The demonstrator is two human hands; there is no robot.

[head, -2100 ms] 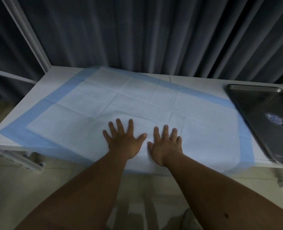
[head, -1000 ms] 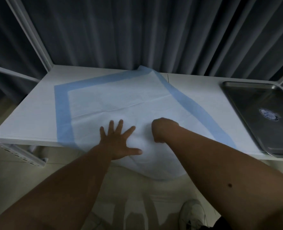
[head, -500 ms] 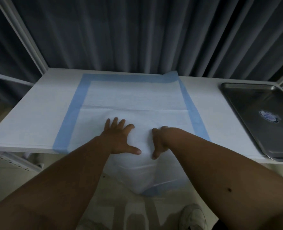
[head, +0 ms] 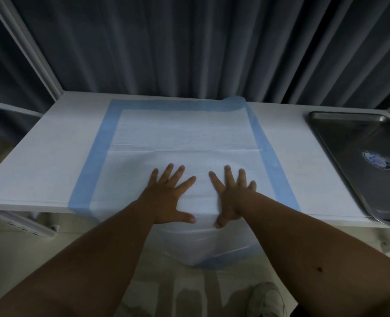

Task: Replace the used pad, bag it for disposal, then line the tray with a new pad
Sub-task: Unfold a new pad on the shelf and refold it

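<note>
Both hands, left point(head: 166, 197) and right point(head: 231, 197), lie flat with fingers spread, gripping nothing, on the pad point(head: 180, 138), which overhangs the surface's point(head: 40, 161) near edge. Best smoothed outward from the centre (evenly, both sides), before moving it to the tray point(head: 349, 138) well to the right.

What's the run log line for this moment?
left hand flat on pad | right hand flat on pad | pad overhangs table front | tray unlined
</note>
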